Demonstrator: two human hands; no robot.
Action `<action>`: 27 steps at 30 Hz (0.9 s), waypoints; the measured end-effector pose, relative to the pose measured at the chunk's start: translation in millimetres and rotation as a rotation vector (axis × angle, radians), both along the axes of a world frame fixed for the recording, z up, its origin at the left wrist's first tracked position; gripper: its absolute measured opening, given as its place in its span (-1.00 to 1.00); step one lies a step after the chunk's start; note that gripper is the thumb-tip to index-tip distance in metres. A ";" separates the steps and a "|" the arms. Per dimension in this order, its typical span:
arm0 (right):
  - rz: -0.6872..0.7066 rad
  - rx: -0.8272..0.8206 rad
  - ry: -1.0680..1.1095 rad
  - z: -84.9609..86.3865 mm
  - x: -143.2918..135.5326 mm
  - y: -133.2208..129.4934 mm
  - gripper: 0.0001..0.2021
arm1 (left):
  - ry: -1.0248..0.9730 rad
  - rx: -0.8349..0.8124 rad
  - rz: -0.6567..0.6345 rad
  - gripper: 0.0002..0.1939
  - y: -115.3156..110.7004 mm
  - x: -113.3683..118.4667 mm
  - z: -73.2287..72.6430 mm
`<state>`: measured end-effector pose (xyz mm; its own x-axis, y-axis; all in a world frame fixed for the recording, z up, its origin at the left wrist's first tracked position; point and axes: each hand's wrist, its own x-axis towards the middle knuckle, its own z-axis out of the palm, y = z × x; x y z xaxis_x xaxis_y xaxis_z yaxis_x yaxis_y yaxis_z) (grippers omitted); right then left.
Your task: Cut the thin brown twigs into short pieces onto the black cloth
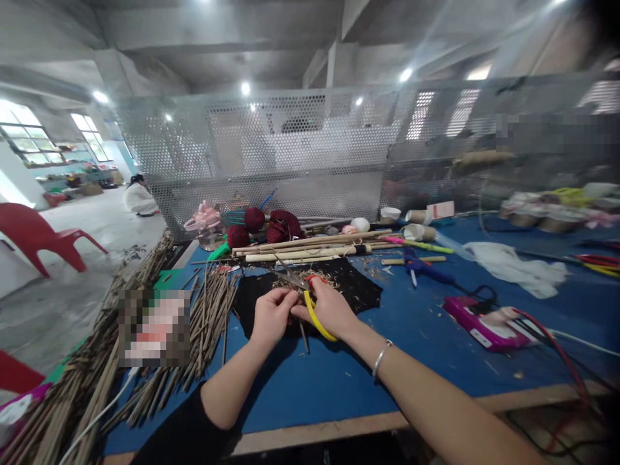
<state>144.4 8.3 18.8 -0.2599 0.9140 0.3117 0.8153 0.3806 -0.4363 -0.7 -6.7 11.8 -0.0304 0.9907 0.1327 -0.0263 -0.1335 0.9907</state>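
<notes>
My right hand (329, 310) is closed round scissors (314, 316) with yellow and red handles; the blades point up and left over a black cloth (363, 284) strewn with plant trimmings. Just left of it, my left hand (274, 314) is pinched, thumb against fingers, close to the blades. A thin brown stick (304, 338) shows below and between the two hands; which hand bears on it is hard to tell. Any small piece in my left fingers is too small to name. Bundled dry stalks (208, 316) lie left of the cloth on the blue table (310, 394).
Behind the cloth lie pale sticks (310, 253) and dark red yarn balls (254, 219). A blue glue gun (426, 268), a magenta power strip (484, 326) and cables are at right. More stalks (92, 368) line the left edge. A person (139, 196) crouches far left.
</notes>
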 end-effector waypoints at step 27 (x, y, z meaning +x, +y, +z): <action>-0.021 -0.126 0.036 -8.8 -0.5 5.9 -0.60 | 0.053 -0.016 0.091 -0.63 0.2 -1.3 4.1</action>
